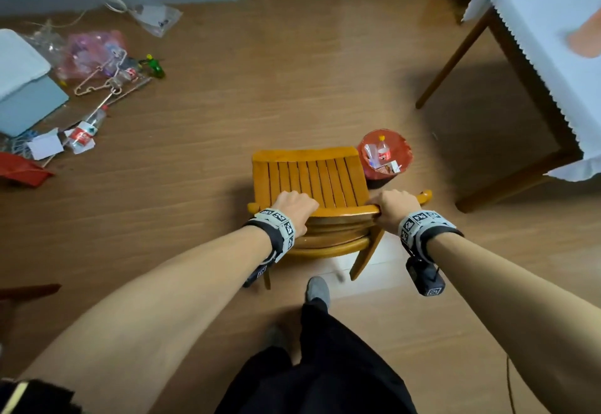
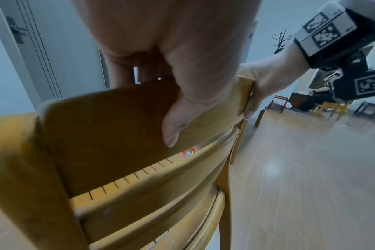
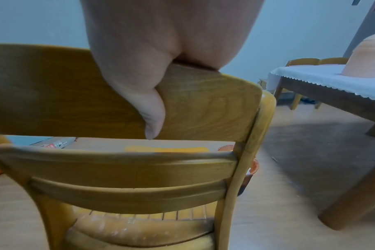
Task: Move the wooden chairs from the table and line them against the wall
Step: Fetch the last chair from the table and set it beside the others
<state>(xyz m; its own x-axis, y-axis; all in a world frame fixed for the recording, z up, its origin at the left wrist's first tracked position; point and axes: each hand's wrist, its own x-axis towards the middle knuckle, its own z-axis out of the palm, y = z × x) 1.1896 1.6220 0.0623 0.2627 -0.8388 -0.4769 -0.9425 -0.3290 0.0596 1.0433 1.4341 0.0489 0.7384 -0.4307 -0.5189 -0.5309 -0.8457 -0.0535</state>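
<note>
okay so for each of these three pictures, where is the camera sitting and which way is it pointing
Head: worn on the head, looking down at the wooden chair; both forearms, left hand, right hand, legs and a foot show.
Left wrist: behind the left hand, facing the top rail; right hand shows too.
Right wrist: behind the right hand, facing the rail and the table.
Shared: all show the chair; head and right wrist share the table.

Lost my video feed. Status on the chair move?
Left hand and right hand both grip the wooden chair top rail. Red bin just beyond seat's front right corner.
</note>
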